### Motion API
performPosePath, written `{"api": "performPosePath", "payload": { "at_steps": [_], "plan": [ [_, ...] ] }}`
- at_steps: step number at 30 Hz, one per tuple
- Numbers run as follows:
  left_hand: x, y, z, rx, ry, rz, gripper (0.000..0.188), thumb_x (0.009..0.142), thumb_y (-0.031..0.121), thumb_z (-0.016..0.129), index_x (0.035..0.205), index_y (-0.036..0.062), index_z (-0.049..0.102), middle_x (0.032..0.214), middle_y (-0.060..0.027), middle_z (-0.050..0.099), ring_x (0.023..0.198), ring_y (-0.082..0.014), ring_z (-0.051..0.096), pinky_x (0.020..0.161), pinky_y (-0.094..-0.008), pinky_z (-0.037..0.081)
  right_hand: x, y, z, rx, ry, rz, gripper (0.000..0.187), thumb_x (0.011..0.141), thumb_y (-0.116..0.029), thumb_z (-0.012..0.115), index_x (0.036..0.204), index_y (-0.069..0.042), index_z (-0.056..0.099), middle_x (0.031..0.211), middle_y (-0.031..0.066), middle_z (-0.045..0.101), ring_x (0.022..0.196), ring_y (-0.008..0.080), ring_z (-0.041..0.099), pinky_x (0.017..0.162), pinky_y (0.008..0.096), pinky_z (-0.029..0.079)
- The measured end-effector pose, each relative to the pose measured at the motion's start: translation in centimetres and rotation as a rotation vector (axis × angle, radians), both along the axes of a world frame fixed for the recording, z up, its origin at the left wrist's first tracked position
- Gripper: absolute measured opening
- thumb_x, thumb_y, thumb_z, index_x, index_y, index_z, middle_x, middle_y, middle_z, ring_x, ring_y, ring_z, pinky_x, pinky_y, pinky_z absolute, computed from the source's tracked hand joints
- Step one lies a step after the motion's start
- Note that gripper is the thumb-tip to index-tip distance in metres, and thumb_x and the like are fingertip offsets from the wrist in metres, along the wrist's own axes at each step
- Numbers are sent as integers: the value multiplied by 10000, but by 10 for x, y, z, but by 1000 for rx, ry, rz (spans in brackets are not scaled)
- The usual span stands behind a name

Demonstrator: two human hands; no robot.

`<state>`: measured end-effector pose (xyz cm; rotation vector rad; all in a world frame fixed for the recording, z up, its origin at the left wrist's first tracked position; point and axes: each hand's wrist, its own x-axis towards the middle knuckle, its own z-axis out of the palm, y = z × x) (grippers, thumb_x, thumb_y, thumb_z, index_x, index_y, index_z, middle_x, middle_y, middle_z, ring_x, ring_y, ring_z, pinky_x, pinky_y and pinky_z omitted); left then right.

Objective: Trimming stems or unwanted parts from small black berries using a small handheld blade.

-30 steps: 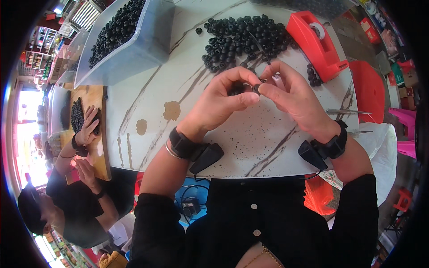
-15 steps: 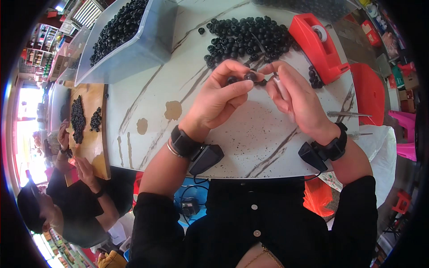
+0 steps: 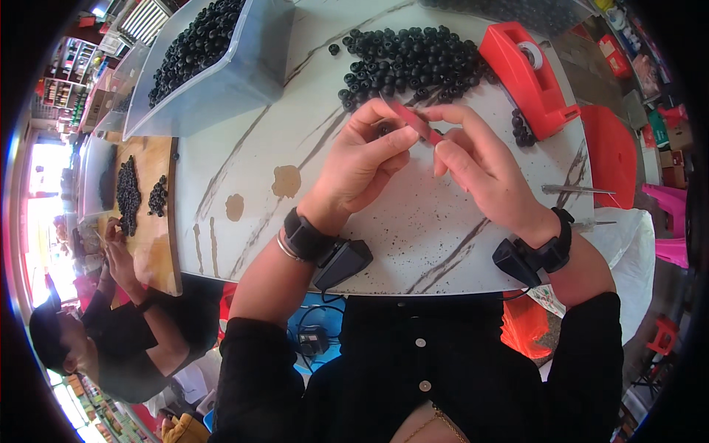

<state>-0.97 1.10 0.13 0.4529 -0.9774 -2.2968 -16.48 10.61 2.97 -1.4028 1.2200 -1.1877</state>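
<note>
- Nearest, both forearms come up from the lower edge in black sleeves, each wrist wearing a black band with a small black box hanging off it.
- The left hand is curled over the table, thumb and forefinger pinched on the near end of a thin red strip; the other fingers are folded in.
- The right hand is half closed, its forefinger and thumb meeting on the far end of the same strip, the rest of the fingers loosely bent.
- The strip sits between the two hands, raised above the tabletop and tilted; something small and dark shows under the left fingertips, too hidden to tell what.
- To the right of the right hand, a slim metal tool lies on the table, well apart from both hands.
- Just beyond the hands, a heap of black rings is spread on the marbled top.
- Right of the heap stands a red tape dispenser, with a few more rings beside its base.
- Far left, a clear tub holds many more black rings.
- Off the table's left edge, another person's hands work at a wooden board with two small piles of rings.
</note>
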Motion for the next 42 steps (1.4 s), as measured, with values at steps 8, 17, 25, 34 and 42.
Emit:
{"api": "performPosePath", "payload": {
  "at_steps": [8, 17, 25, 34, 42],
  "plan": [
    [0, 2, 2, -12, -7, 6, 134, 795, -42, 576, 833, 80, 534, 837, -41, 587, 552, -24, 368, 455, -157, 269, -1, 0, -3, -11, 2, 1, 306, 899, -107, 435, 1199, -50, 408, 824, -4, 507, 711, 32, 463, 582, 158, 351],
    [4, -2, -2, -83, 13, -18, 137, 787, -57, 577, 834, 65, 535, 867, -58, 594, 575, -26, 398, 474, -161, 296, -5, -2, -6, -34, 3, 56, 236, 910, -122, 439, 1132, -44, 424, 780, -17, 467, 676, 40, 427, 599, 165, 353],
    [4, -2, 5, -69, 29, -78, 125, 786, -47, 587, 833, 65, 557, 865, -42, 598, 598, -23, 420, 493, -159, 305, -2, -2, 3, 155, -318, 30, 260, 929, -231, 402, 1125, -64, 439, 714, -20, 458, 525, 4, 315, 466, 129, 243],
    [-1, 5, 0, -316, -46, -73, 179, 755, -61, 616, 883, 55, 568, 816, 0, 578, 671, -41, 492, 592, -162, 396, -4, -6, -5, 233, -340, 7, 286, 896, -260, 489, 1093, -57, 442, 699, -42, 436, 497, -15, 292, 434, 133, 210],
    [6, -7, 11, 59, 31, -92, 154, 884, 56, 466, 1036, 47, 486, 967, -58, 488, 691, -57, 381, 467, -120, 286, -11, -9, 0, 228, -408, -63, 262, 892, -210, 479, 1088, -41, 440, 697, -54, 437, 478, -19, 278, 430, 142, 214]
  ]
}}
